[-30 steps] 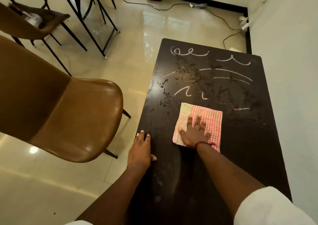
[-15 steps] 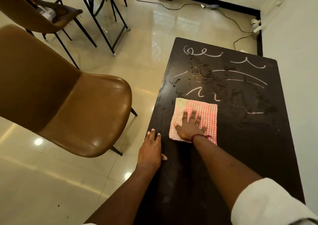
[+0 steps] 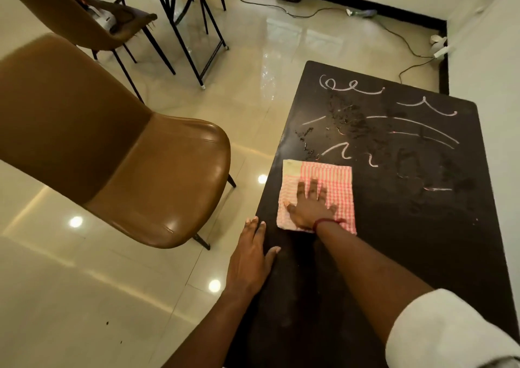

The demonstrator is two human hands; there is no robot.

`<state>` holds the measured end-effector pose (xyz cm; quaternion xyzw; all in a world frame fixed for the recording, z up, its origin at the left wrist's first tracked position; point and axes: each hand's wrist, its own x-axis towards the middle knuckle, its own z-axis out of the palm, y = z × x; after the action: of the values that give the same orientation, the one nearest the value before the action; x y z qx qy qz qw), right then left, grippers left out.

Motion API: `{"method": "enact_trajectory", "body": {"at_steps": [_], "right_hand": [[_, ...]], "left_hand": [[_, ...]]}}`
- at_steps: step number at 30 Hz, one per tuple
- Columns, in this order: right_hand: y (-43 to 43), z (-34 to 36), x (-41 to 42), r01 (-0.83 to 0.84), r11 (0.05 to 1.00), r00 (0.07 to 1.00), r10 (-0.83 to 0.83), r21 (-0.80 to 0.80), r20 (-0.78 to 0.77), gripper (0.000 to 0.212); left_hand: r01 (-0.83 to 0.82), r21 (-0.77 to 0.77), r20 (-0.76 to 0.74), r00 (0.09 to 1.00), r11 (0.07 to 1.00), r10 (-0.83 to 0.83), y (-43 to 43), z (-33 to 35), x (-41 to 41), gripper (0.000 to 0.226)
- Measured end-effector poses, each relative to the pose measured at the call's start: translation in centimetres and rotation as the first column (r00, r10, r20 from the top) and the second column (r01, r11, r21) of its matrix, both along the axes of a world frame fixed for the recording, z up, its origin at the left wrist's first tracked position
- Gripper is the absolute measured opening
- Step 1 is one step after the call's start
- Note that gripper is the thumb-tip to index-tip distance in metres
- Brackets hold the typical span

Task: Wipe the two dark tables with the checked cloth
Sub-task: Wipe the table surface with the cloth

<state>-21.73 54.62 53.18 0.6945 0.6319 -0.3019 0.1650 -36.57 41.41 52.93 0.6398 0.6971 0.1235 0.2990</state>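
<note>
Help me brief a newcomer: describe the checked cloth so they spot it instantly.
Find the dark table against the right wall. Near its left edge, the right hand presses flat on the checked cloth. It is the only pink-and-white thing there.

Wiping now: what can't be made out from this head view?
- Tabletop under the checked cloth: hidden by cloth and right hand.
- Near end of the dark table: covered by forearms, cut by bottom edge.
- A second table: none in frame.
- White item on far chair: too small to identify.

Checked cloth (image 3: 334,181): pink-white, folded, lying flat on dark table (image 3: 408,227), which is bearing white squiggles and crumbs.
</note>
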Motion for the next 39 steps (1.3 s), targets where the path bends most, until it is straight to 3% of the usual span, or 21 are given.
{"method": "enact_trajectory", "body": {"at_steps": [5,12,19,24,28,34,36,39], "right_hand": [[-1.8,-0.3,0.8,0.101,0.993,0.994,-0.103,0.054,0.038,0.076],[-2.0,-0.7,-4.3,-0.094,0.995,0.996,0.094,0.033,-0.01,0.077],[0.2,0.0,-2.9,0.012,0.999,1.0,-0.012,0.049,0.002,0.072],[-3.7,0.0,-5.5,-0.145,0.988,0.989,0.144,0.058,0.017,0.071],[-0.8,0.5,-5.6,-0.172,0.985,0.985,0.172,0.031,-0.021,0.073],[2.6,0.6,-0.5,-0.001,0.998,0.999,0.003,0.065,-0.033,0.071],[1.0,0.4,2.1,0.068,0.994,0.998,-0.067,0.084,-0.016,0.07],[-3.1,-0.3,2.3,0.045,0.992,0.999,-0.048,0.115,0.023,0.069]], "left_hand": [[0.059,-0.047,0.018,0.998,0.997,-0.058,-0.6,-0.2,-1.5,0.061],[0.11,-0.035,-0.031,0.993,0.993,-0.111,0.2,0.4,-1.7,0.066],[0.087,-0.042,-0.01,0.996,0.995,-0.088,0.0,0.5,-1.0,0.065],[0.042,-0.03,0.023,0.999,0.999,-0.041,-0.1,0.8,-0.6,0.06],[0.039,-0.046,0.017,0.999,0.998,-0.038,0.0,1.0,-0.6,0.063],[0.048,-0.097,-0.023,0.998,0.994,-0.051,0.5,0.7,-0.5,0.064],[0.043,-0.1,-0.033,0.998,0.994,-0.046,0.7,0.7,-0.4,0.064],[0.02,-0.114,-0.043,0.999,0.993,-0.025,0.8,0.8,-0.4,0.064]]}}
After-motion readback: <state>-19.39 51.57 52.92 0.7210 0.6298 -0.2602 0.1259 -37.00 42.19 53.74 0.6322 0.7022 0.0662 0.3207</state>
